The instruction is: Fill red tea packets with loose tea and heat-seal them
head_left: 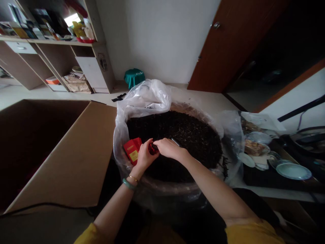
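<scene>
My left hand is closed around a small red packet whose open mouth shows dark contents. My right hand meets it there, fingers pressed together at the packet's edge. A narrow silver and dark object shows beside the right knuckles; I cannot tell whether the hand holds it. Both hands are above a round basket lined with clear plastic and filled with dark dried leaves, likely tea. A stack of flat red packets with yellow labels lies at its left side, against my left hand.
An open cardboard box stands close on the left. To the right, a low dark table holds a pale oval dish and bagged dry pieces. Behind are a teal-covered bin, shelving and a brown door.
</scene>
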The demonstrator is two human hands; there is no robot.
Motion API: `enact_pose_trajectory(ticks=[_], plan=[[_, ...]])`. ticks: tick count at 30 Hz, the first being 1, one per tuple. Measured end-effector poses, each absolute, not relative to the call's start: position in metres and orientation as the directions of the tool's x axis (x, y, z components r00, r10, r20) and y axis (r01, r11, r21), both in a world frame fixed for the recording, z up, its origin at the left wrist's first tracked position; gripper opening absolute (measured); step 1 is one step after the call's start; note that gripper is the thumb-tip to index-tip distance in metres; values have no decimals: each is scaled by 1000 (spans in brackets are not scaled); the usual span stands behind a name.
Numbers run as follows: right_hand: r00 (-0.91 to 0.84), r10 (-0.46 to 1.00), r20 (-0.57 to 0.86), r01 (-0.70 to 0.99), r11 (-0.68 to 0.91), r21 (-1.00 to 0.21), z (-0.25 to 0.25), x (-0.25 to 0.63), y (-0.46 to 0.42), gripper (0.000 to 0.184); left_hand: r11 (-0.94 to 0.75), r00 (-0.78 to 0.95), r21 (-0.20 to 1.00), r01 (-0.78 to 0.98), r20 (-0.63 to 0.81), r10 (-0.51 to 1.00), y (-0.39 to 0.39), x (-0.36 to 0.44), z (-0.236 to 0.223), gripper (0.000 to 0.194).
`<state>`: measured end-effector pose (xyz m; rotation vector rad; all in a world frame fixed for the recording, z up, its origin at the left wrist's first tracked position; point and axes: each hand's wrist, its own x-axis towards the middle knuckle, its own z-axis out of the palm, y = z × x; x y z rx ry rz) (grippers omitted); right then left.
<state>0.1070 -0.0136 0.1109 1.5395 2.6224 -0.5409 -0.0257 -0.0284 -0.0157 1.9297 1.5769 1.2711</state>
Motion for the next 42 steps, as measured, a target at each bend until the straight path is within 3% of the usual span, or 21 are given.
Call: enact_pose_trajectory(ticks=[3, 6, 8, 13, 17, 22, 25, 28, 33, 38, 42], plan=[[-470, 859, -202, 852, 382, -357, 114, 109, -14, 32, -319, -25, 700, 639, 434, 901, -29, -27, -16, 61], [-443, 896, -32, 800, 379, -466, 117, 115, -18, 34, -347, -15, 682, 644, 465, 885, -29, -29, -16, 55], [-460, 888, 30, 789, 424, -444, 116, 118, -24, 30, -349, -12, 686, 638, 463, 887, -29, -31, -17, 54], [-545, 820, -176, 831, 501, -242, 99, 112, -35, 25, -349, 42, 699, 624, 416, 908, -28, -32, -18, 57], [-519, 839, -163, 850, 488, -198, 92, 110, -27, 28, -386, 102, 676, 628, 420, 902, -28, -31, -17, 54], [-483, 871, -88, 860, 453, -235, 96, 121, -21, 29, -351, 112, 656, 668, 378, 919, -27, -29, -13, 44], [-492, 855, -165, 857, 443, -263, 90, 122, -21, 33, -311, 129, 666, 678, 309, 942, -28, -28, -9, 39], [-491, 850, -192, 852, 422, -312, 84, 124, -19, 35, -257, 111, 715, 651, 244, 963, -29, -28, -5, 47], [-516, 855, -39, 789, 458, -410, 93, 139, -12, 36, -217, 202, 827, 519, 127, 971, -32, -27, -1, 57], [-498, 867, -35, 782, 431, -450, 95, 145, -9, 40, -183, 159, 808, 560, 112, 981, -34, -25, 1, 46], [-498, 867, -18, 772, 434, -464, 89, 143, -9, 42, -163, 152, 827, 539, 95, 984, -35, -25, 1, 57]])
